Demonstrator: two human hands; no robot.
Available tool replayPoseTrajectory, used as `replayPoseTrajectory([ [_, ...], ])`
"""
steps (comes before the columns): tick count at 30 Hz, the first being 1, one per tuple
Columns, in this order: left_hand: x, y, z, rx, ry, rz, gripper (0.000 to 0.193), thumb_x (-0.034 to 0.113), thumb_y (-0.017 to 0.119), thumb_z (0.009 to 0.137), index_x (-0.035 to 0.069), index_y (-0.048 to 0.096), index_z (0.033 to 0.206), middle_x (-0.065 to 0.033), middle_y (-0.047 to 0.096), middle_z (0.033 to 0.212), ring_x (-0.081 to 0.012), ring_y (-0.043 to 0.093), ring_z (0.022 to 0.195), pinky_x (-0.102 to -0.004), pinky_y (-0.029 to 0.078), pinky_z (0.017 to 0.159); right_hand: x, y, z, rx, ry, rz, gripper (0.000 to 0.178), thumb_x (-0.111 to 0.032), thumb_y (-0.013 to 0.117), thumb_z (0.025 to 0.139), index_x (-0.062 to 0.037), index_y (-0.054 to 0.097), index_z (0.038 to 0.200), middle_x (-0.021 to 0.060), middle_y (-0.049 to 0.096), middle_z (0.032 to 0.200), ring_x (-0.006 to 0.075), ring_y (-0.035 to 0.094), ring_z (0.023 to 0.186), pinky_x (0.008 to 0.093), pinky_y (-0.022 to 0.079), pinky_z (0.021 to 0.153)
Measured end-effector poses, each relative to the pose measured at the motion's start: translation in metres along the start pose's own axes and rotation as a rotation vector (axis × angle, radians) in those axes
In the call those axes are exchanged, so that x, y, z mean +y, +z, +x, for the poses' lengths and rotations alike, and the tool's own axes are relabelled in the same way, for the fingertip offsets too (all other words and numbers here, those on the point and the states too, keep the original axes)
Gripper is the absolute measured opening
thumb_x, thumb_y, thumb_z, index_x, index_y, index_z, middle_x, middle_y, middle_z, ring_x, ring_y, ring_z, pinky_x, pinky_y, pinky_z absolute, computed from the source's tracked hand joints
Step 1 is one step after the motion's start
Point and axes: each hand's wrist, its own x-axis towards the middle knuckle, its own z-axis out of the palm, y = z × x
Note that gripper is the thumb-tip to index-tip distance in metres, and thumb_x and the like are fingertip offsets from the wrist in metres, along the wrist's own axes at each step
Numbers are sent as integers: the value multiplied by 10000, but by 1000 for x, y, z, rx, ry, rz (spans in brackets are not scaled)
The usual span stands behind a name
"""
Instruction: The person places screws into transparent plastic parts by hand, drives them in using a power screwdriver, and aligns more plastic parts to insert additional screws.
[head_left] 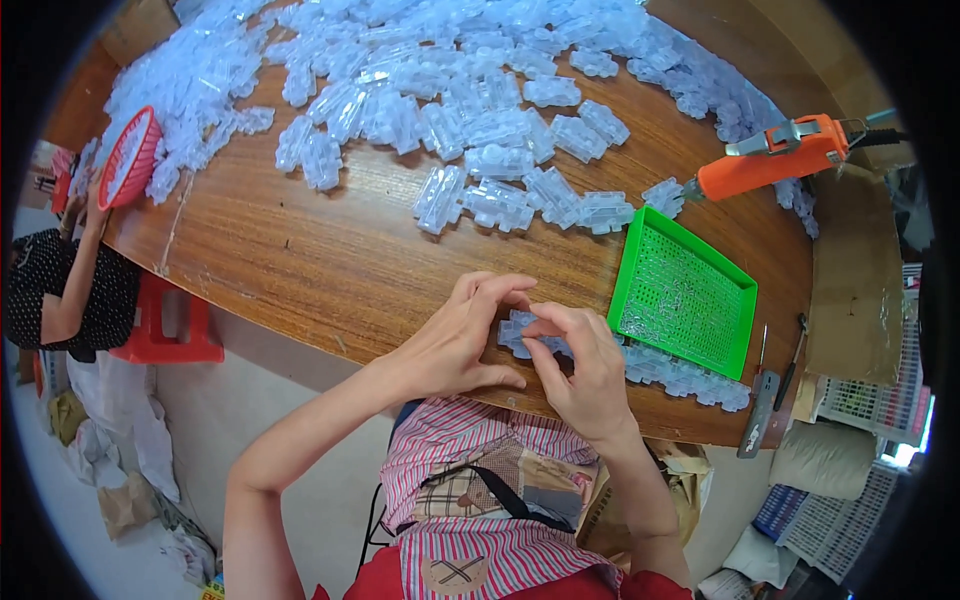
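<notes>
At the table's front edge lies a row of clear plastic parts (650,366), running right beneath the green tray's near side. My left hand (460,335) is beside the row's left end, fingers curved and thumb apart, with nothing visible in its grasp. Over that same end, my right hand (583,375) has thumb and index finger brought together in a pinch; anything between them is too small or hidden to make out. The green tray (622,300), perforated and holding small shiny bits, sits just right of my right hand.
An orange electric screwdriver (775,160) hangs over the tray's far side. Many clear plastic parts (500,160) cover the far table. A grey-handled tool (760,412) lies at right. At far left, another person's arm (75,290) reaches to a red basket (130,160).
</notes>
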Motion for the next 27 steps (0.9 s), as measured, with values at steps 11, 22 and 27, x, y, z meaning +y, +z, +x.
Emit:
replayPoseTrajectory([
  [11, -10, 4, -3, 88, -33, -118, 792, 127, 824, 734, 64, 341, 1358, -144, 568, 1145, -287, 533, 1131, -404, 423, 983, -6, 7, 9, -103, -111, -166, 341, -27, 710, 797, -22, 598, 1119, 81, 663, 862, 246, 636, 808, 367, 487, 730],
  [22, -12, 5, 0, 141, 26, -127, 743, 138, 818, 714, 64, 382, 1311, -125, 615, 1075, -325, 507, 1095, -419, 420, 948, -15, 3, 12, -227, -147, -321, 359, -43, 675, 754, 10, 634, 1108, 99, 671, 881, 247, 642, 863, 369, 503, 744],
  [27, -4, 2, 5, 104, 0, -139, 794, 167, 836, 675, 76, 390, 1326, -127, 599, 1083, -342, 499, 1087, -425, 421, 938, -10, -32, 18, 226, -126, -278, 331, -28, 711, 823, 9, 618, 1138, 105, 665, 980, 237, 617, 929, 349, 486, 806],
])
